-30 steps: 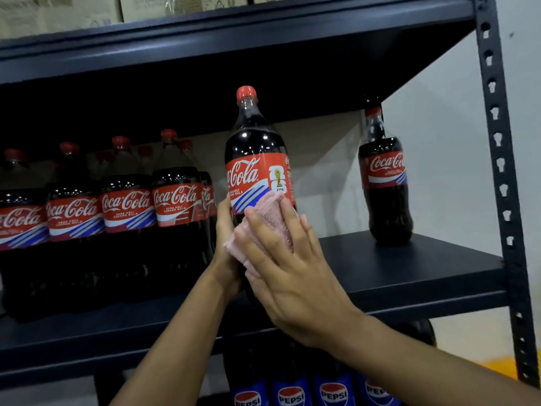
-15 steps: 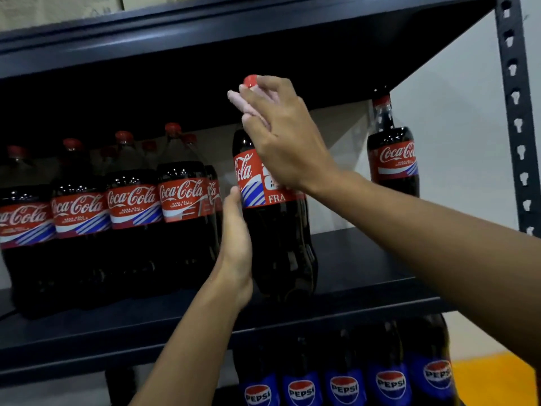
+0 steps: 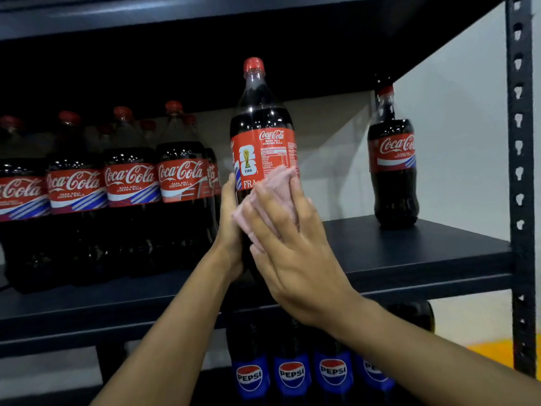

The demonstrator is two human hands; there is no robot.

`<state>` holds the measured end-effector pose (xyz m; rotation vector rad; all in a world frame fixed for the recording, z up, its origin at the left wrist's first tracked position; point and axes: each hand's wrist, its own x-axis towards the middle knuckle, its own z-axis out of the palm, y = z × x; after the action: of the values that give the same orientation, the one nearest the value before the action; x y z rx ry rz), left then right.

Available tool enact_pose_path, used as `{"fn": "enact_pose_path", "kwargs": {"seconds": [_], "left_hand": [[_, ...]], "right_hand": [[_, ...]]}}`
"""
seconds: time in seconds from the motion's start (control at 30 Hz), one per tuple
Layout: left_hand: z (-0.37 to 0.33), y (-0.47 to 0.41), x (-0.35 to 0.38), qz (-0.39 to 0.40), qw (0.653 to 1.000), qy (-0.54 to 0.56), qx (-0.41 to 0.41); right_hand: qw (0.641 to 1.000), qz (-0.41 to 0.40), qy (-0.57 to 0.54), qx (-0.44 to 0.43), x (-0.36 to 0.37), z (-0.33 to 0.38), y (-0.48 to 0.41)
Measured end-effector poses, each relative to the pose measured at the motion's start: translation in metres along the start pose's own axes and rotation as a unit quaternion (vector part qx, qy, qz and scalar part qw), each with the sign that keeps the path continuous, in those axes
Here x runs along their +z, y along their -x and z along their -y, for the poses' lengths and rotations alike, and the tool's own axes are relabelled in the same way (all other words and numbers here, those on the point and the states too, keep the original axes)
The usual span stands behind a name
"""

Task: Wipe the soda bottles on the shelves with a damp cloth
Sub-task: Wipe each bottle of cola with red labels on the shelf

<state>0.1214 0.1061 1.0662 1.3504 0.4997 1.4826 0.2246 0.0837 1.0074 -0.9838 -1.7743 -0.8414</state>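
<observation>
**Cloth pressed flat on a Coke bottle at the shelf's front**

The bottle (image 3: 261,121) stands upright at the front edge of the middle shelf (image 3: 409,253). Its red cap (image 3: 253,64) is on, and its label (image 3: 265,153) shows a FIFA trophy mark. Its base is hidden behind the hands, so it is unclear whether it rests on the shelf.

A pink cloth (image 3: 278,186) lies against the bottle's lower label and dark body. The right hand (image 3: 295,259) presses it there with straight, spread fingers. The left hand (image 3: 229,230) grips the bottle's left side, thumb up along it. The two hands are close together, just about touching in front of the bottle.

To the left a row of Coke bottles (image 3: 128,183) fills the same shelf, just beside the left hand. A lone Coke bottle (image 3: 393,171) stands well apart at the far right, near the perforated post (image 3: 519,171). Pepsi bottles (image 3: 292,373) line the shelf below, under the forearms.
</observation>
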Motion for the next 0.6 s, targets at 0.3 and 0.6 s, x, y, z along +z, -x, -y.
{"fn": "enact_pose_path", "kwargs": {"seconds": [0.3, 0.6], "left_hand": [[-0.004, -0.004, -0.01, -0.017, 0.997, -0.059, -0.053], [0.007, -0.003, 0.01, -0.063, 0.996, -0.05, 0.038]], "right_hand": [[0.989, -0.065, -0.128, 0.035, -0.043, -0.037, -0.124], [0.982, -0.08, -0.165, 0.047, -0.044, -0.036, -0.143]]}}
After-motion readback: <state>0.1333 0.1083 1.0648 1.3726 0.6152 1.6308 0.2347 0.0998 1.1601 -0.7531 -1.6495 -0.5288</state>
